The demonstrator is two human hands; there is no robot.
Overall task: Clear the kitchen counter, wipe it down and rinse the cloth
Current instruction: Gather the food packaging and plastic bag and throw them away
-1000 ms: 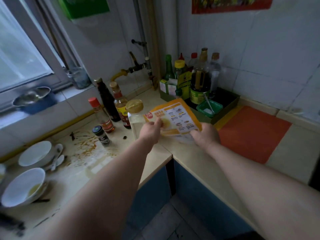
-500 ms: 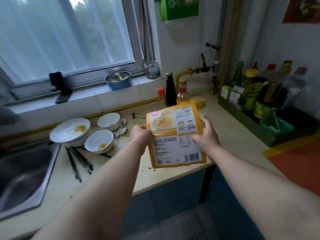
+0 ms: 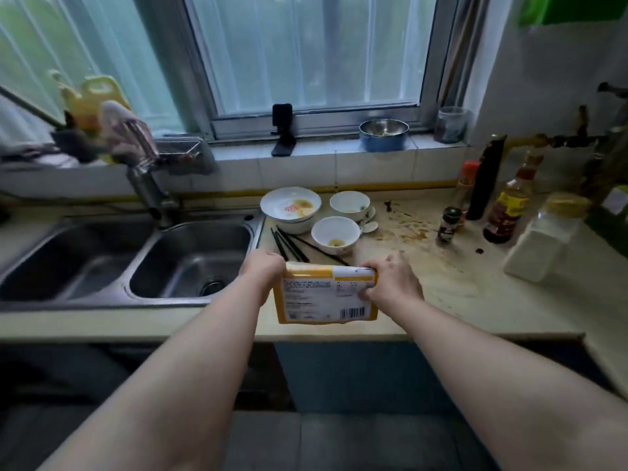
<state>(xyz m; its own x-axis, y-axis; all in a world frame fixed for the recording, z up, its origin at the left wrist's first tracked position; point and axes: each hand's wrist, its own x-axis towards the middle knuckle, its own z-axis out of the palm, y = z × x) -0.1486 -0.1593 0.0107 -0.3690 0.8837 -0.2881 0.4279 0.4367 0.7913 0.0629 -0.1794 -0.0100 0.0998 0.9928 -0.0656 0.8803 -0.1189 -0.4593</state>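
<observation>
- While I monitor the head view, the left hand (image 3: 263,271) grips the upper left corner of the orange food pouch (image 3: 319,297), fingers curled over its top edge.
- The right hand (image 3: 394,283) pinches the pouch's right edge, with the thumb on the printed face and the fingers behind it.
- The pouch hangs above the front edge of the counter (image 3: 458,300), just right of the sink (image 3: 190,260). Its top appears to be bent away from me.
- Clearing: I judge this step to be at an early stage. One item is lifted, and I see no destination for it.
- Dishes left on the counter: a shallow dish (image 3: 290,205), a rear bowl (image 3: 349,205) and a front bowl (image 3: 335,231), all with residue. Black chopsticks (image 3: 289,244) and spoons (image 3: 368,227) lie beside them.
- Condiments left on the right: a spice jar (image 3: 448,224), a dark bottle (image 3: 484,178), a red-capped bottle (image 3: 467,180), a brown sauce bottle (image 3: 508,209) and a white container (image 3: 543,243).
- Wiping: not begun. Brown sauce stains (image 3: 404,229) spread between the bowls and the bottles.
- Rinsing: not begun. I cannot identify a cloth. The items near the tap (image 3: 146,188) are too blurred to name.
</observation>
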